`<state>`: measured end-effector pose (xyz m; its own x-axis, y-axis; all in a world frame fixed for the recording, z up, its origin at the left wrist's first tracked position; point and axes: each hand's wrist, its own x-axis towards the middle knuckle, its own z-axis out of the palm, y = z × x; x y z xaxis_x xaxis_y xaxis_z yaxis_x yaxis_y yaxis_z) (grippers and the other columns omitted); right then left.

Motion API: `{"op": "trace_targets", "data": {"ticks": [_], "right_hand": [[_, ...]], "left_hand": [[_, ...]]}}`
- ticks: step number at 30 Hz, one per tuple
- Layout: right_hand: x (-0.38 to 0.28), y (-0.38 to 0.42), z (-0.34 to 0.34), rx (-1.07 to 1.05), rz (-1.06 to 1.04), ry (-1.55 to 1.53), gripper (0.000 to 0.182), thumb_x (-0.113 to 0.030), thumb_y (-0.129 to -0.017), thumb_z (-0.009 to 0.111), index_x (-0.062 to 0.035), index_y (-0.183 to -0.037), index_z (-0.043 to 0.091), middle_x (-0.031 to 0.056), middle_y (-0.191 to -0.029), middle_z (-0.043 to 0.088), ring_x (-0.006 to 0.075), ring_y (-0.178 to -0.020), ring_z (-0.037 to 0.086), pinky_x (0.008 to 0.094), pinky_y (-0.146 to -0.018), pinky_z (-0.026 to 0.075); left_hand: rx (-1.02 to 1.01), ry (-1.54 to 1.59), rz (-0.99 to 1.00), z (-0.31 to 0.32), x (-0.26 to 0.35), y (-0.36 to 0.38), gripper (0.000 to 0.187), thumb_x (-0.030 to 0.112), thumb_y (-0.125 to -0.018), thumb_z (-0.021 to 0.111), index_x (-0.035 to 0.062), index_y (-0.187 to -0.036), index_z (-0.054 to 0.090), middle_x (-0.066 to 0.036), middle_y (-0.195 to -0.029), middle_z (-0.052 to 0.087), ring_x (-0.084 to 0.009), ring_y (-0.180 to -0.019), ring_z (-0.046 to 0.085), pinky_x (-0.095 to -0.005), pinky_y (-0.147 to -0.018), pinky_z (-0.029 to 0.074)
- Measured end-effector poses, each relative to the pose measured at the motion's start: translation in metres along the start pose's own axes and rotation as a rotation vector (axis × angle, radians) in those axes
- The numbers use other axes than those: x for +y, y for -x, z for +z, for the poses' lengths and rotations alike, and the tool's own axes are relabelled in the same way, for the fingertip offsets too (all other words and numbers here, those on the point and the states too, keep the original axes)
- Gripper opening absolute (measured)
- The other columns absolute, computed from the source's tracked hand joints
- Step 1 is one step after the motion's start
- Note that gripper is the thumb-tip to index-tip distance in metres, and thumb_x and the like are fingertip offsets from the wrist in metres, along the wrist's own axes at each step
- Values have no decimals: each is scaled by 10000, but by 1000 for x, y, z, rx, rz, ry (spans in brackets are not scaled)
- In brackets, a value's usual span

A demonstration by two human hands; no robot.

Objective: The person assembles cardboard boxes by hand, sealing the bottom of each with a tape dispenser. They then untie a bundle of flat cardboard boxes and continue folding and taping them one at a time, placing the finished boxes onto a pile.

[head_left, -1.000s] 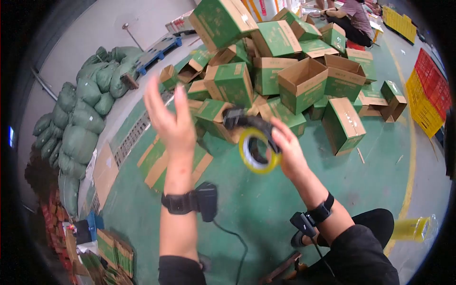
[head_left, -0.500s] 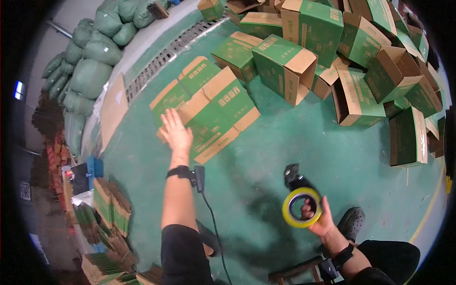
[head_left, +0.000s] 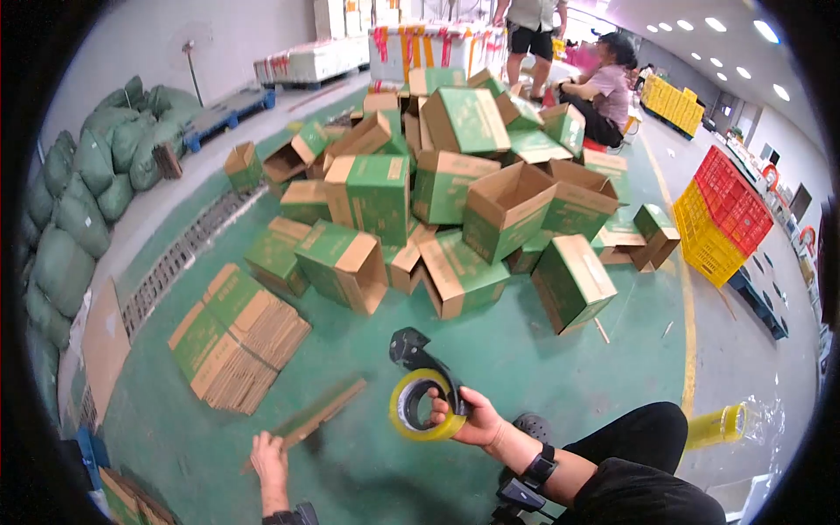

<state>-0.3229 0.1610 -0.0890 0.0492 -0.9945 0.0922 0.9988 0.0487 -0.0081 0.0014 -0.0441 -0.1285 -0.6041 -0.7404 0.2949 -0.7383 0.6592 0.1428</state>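
Observation:
My left hand (head_left: 269, 458) is closed on the near end of a flat folded carton (head_left: 322, 411), seen almost edge-on above the green floor. To the right, my right hand (head_left: 472, 418) grips a tape dispenser (head_left: 422, 354) with a black body and a roll of yellow tape (head_left: 402, 418); its fingers reach into the roll's core. A strapped stack of flat cartons (head_left: 254, 350) lies on the floor beyond my left hand. Opened green and brown boxes (head_left: 346, 262) are heaped ahead of both hands.
Green sacks (head_left: 66, 262) line the left wall. Red crates (head_left: 726, 197) and yellow crates (head_left: 696, 229) stand at the right on a blue pallet (head_left: 757, 302). A seated person (head_left: 604, 92) and a standing person (head_left: 529, 39) are behind the heap. A yellow roll (head_left: 717, 427) is at lower right.
The view has swung up and right. My left hand now holds a flat carton, away from the strapped stack it was over. My right hand still holds the dispenser.

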Motion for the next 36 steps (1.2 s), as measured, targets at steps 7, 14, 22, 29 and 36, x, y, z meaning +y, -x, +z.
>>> {"op": "trace_targets", "data": {"ticks": [7,14,22,29,36], "right_hand": [[-1,44,54,319,-238,1436,392,-303,-747,644,-17,-984,518,75,-879,596,182,-834,558,314,-768,426],[46,86,-11,90,-259,2589,381,-377,-709,605,-18,-802,521,143,-728,576,305,-767,545,384,-747,389],[58,102,-15,116,-5,2544,657,-616,-654,563,-4,-891,539,180,-757,576,350,-791,532,397,-757,406],[50,90,-23,310,267,2428,774,-665,-579,596,24,-922,517,238,-818,583,371,-844,558,417,-748,424],[48,84,-29,512,268,2305,797,-608,-595,645,75,-976,495,257,-917,566,358,-919,544,393,-785,422]], "left_hand": [[-238,64,288,-42,74,71,151,132,-530,675,160,-671,628,-21,-698,496,-225,-711,521,-367,-620,429],[-350,92,151,-45,129,115,219,196,-684,668,118,-886,634,-139,-963,598,-307,-966,533,-406,-800,428],[-317,125,99,-32,125,120,152,205,-657,643,171,-805,647,-83,-849,570,-267,-829,553,-392,-707,437],[-361,154,-20,-26,127,102,250,269,-519,714,190,-753,674,-2,-763,629,-193,-764,597,-352,-679,449],[-387,166,-100,-27,128,88,303,187,-506,703,202,-807,676,-19,-812,636,-208,-818,587,-348,-756,417]]}}
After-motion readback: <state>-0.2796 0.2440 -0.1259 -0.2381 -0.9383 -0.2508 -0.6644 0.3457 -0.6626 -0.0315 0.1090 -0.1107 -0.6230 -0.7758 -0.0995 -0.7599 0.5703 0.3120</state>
